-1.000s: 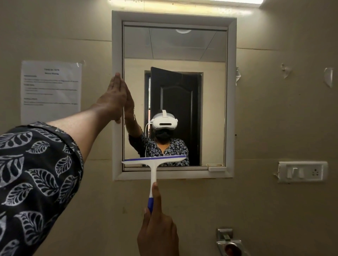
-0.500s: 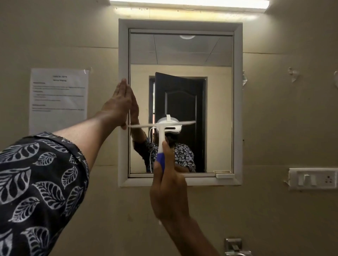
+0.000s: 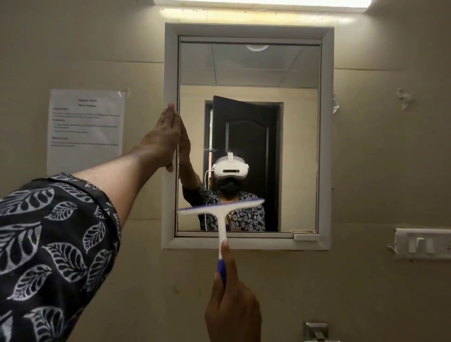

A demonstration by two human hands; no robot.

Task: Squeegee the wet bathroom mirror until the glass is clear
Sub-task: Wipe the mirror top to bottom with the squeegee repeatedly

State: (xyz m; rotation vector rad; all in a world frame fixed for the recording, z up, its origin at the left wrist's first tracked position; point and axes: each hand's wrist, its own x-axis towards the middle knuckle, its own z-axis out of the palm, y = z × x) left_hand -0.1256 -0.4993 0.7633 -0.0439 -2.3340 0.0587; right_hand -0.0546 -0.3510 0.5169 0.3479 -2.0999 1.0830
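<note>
A beige bathroom wall [image 3: 378,151] fills the view, with a rectangular mirror [image 3: 292,136] in a pale frame [image 3: 327,146] set into it and a strip light [image 3: 263,3] glowing just above the frame. The glass reflects a ceiling, a dark door standing ajar and the person, who wears a white headset and a leaf-print top. Left of the mirror a printed sheet of paper [image 3: 85,129] is taped to the wall; to the lower right of the mirror is a white switch plate [image 3: 423,244], and below the mirror, at the bottom edge of the view, part of a metal fitting [image 3: 316,329] shows. The left hand [image 3: 162,141] reaches up from a leaf-print sleeve [image 3: 53,249], arm stretched out, fingers straight and together, flat against the mirror's left frame edge and holding nothing. The right hand [image 3: 233,307] rises from below the mirror, curled around the blue grip of a squeegee [image 3: 222,214], one finger lying straight up its white stem. The squeegee's blade lies across the lower part of the mirror, near the bottom left, slightly tilted with its right end higher, and blurred
</note>
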